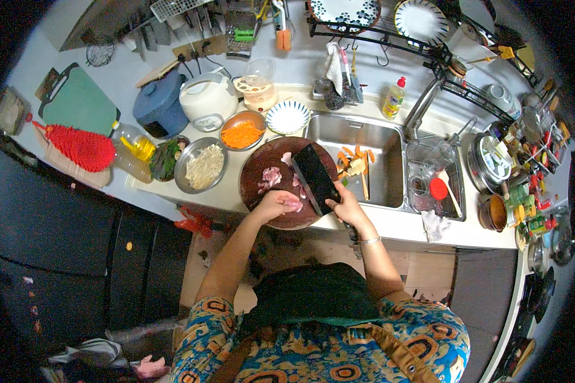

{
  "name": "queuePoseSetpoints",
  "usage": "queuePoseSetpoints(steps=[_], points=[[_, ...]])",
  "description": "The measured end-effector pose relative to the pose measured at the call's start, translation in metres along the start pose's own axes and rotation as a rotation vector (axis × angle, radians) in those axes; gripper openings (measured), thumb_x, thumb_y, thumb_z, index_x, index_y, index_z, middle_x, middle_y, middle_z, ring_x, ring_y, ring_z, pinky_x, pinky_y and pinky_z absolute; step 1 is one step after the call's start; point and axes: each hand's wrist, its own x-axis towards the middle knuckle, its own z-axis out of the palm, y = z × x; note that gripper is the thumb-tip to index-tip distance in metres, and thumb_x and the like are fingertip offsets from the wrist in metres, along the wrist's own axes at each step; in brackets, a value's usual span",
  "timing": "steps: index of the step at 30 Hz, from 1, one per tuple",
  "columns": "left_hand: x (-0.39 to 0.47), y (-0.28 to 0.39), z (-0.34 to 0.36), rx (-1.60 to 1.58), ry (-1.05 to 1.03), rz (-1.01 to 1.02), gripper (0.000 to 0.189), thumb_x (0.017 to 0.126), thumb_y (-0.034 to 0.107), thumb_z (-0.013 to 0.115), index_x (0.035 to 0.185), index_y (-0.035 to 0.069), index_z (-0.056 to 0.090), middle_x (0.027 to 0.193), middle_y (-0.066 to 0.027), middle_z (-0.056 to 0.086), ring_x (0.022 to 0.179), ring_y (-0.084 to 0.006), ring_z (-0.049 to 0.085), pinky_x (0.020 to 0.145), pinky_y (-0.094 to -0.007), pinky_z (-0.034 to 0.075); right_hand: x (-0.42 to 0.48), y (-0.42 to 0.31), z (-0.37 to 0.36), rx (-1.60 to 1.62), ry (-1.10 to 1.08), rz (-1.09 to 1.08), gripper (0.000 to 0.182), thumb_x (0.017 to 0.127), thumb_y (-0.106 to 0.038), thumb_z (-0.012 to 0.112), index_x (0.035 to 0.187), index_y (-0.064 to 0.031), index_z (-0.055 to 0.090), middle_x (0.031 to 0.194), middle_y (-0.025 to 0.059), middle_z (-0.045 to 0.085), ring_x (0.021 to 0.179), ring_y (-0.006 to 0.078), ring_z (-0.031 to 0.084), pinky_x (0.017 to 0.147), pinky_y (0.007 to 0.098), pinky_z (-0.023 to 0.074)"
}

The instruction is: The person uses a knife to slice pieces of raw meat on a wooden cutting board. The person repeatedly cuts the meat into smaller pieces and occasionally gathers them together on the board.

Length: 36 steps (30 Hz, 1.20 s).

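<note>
My right hand (349, 207) grips the handle of a broad, dark cleaver (315, 176), its blade tilted over the right part of a round brown chopping board (250, 165). Pinched in the fingers of my left hand (273, 207) is a piece of raw meat (293, 204), held just above the board's near edge. A small pile of cut raw meat (270, 179) lies left of the blade. One pale piece of meat (286, 158) sits further back, and more meat is partly hidden beside the cleaver.
Left of the board stand a bowl of enoki mushrooms (204, 166), a bowl of carrot shreds (242, 134) and an oil bottle (136, 143). On the right, the steel sink (383, 163) holds vegetable scraps (354, 165). Behind are a striped plate (288, 117) and a rice cooker (208, 100).
</note>
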Motion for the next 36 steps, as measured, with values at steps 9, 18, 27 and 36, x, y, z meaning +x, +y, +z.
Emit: queuePoseSetpoints(steps=[9, 18, 27, 36], points=[[-0.039, -0.024, 0.011, 0.854, 0.464, 0.727, 0.027, 0.071, 0.009, 0.075, 0.097, 0.009, 0.069, 0.096, -0.0066, 0.062, 0.091, -0.0255, 0.059, 0.081, -0.0321, 0.049, -0.013, -0.013, -0.002, -0.682, -0.236, -0.331, 0.035, 0.08, -0.006, 0.06, 0.111, -0.008, 0.045, 0.078, 0.0239, 0.062, 0.079, 0.0446, 0.06, 0.067, 0.054, 0.0467], [-0.04, -0.042, 0.03, 0.97, 0.474, 0.684, 0.024, 0.076, 0.001, 0.061, 0.097, 0.01, 0.07, 0.095, -0.0057, 0.062, 0.093, -0.025, 0.058, 0.081, -0.0352, 0.05, -0.019, -0.026, -0.002, -0.857, -0.308, -0.38, 0.032, 0.079, -0.007, 0.059, 0.109, -0.0076, 0.048, 0.071, 0.0202, 0.062, 0.073, 0.0411, 0.063, 0.062, 0.0517, 0.0484], [-0.044, -0.03, 0.044, 0.868, 0.594, 0.774, 0.024, 0.078, 0.0, 0.058, 0.099, 0.006, 0.068, 0.097, -0.007, 0.062, 0.095, -0.027, 0.058, 0.084, -0.0347, 0.05, -0.03, -0.034, 0.003, -0.998, -0.215, -0.39, 0.04, 0.074, -0.002, 0.06, 0.111, -0.0078, 0.047, 0.074, 0.0195, 0.064, 0.073, 0.0392, 0.064, 0.061, 0.049, 0.0508], [-0.038, -0.05, 0.048, 0.839, 0.57, 0.681, 0.029, 0.076, -0.003, 0.056, 0.1, 0.008, 0.066, 0.099, -0.0075, 0.061, 0.096, -0.0283, 0.057, 0.085, -0.0364, 0.05, -0.029, -0.019, 0.01, -1.075, -0.343, -0.393, 0.038, 0.075, -0.004, 0.059, 0.109, -0.0075, 0.042, 0.076, 0.0195, 0.064, 0.072, 0.039, 0.065, 0.058, 0.0491, 0.0516]])
